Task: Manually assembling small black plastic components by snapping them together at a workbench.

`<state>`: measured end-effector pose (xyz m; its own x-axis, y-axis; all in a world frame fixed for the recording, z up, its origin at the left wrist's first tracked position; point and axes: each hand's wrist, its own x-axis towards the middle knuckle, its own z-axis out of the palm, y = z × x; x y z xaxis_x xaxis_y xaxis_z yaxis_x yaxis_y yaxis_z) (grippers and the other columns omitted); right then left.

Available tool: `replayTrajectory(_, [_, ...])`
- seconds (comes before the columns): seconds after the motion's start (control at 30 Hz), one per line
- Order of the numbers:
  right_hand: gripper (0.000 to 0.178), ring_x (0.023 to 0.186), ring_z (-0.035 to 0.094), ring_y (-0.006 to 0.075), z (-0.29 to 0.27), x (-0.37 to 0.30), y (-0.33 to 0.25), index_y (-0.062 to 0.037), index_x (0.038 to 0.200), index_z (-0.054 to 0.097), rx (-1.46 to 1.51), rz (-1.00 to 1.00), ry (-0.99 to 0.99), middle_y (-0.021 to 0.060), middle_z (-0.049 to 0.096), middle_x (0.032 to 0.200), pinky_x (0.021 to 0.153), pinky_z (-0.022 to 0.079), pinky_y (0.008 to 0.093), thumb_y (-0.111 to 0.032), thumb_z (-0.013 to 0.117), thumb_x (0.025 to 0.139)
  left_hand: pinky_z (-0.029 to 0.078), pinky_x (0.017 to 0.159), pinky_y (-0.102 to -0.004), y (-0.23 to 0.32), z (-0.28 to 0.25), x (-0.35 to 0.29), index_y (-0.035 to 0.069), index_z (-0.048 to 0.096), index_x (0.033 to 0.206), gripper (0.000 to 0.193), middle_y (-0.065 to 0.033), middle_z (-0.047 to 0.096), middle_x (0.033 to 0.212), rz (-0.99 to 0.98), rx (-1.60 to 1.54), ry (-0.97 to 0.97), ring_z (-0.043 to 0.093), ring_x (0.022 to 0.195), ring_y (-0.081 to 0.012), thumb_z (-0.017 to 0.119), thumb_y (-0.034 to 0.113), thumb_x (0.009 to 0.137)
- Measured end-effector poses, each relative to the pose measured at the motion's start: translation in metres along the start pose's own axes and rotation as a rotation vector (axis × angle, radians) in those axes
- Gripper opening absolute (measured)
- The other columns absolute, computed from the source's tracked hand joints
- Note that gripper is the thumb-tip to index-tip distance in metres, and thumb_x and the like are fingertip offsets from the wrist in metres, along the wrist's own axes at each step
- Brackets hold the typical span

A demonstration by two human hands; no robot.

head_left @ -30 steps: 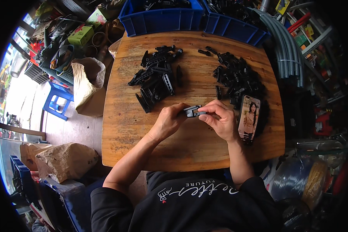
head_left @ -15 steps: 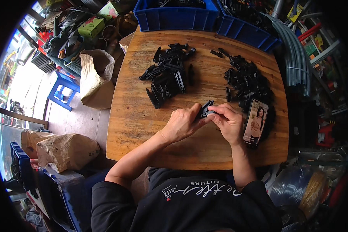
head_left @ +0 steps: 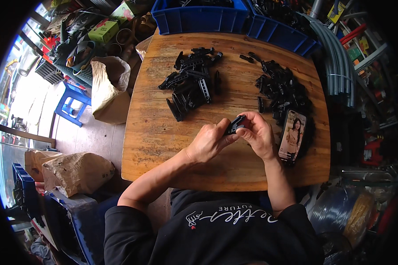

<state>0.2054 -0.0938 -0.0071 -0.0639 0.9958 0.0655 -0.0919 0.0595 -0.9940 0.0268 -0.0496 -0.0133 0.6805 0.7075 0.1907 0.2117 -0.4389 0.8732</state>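
Observation:
Over the near middle of the wooden table [head_left: 172,145], a small black plastic part [head_left: 235,125] is gripped between my two hands. My left hand [head_left: 208,140] is closed around its left end. The thumb and fingers of my right hand [head_left: 258,134] pinch its right side, hiding some of it. Beyond my left hand lies a loose heap of long black plastic pieces [head_left: 191,79], some with a slotted face. A second heap, of smaller black pieces [head_left: 281,88], spreads on the right side past my right hand.
A phone [head_left: 292,137] showing a person on its screen leans against the right heap. Blue crates [head_left: 203,21] holding black parts stand along the far edge. Paper sacks [head_left: 77,173] and a blue stool [head_left: 73,104] are on the left. Grey hoses [head_left: 338,66] hang at right.
My right fingers have shifted up and curled further over the top of the black part. The part has turned slightly in my hands. The heaps stay as they were.

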Motion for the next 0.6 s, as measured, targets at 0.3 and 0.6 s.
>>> replayTrajectory(0.3, [0.027, 0.062, 0.048, 0.0016, -0.006, 0.013, -0.006, -0.0024, 0.083, 0.056, -0.2, -0.032, -0.047, -0.0025, 0.056, 0.07, 0.056, 0.038, 0.0171, -0.023, 0.073, 0.079, 0.04, 0.054, -0.0372, -0.002, -0.011, 0.005, -0.001, 0.051, 0.086, 0.033, -0.0188, 0.049, 0.06, -0.084, -0.18, -0.096, 0.053, 0.056, -0.0297, 0.058, 0.031, 0.087])
replayTrajectory(0.6, [0.031, 0.083, 0.061, 0.0286, 0.011, 0.118, 0.022, -0.0016, 0.101, 0.055, -1.007, -0.257, 0.169, 0.0132, 0.06, 0.091, 0.069, 0.05, 0.0346, -0.019, 0.066, 0.079, 0.041, 0.059, -0.0227, -0.012, -0.033, 0.017, 0.008, 0.049, 0.088, 0.015, -0.0033, 0.058, 0.08, -0.15, -0.934, 0.211, 0.051, 0.066, -0.0087, 0.06, 0.002, 0.08])
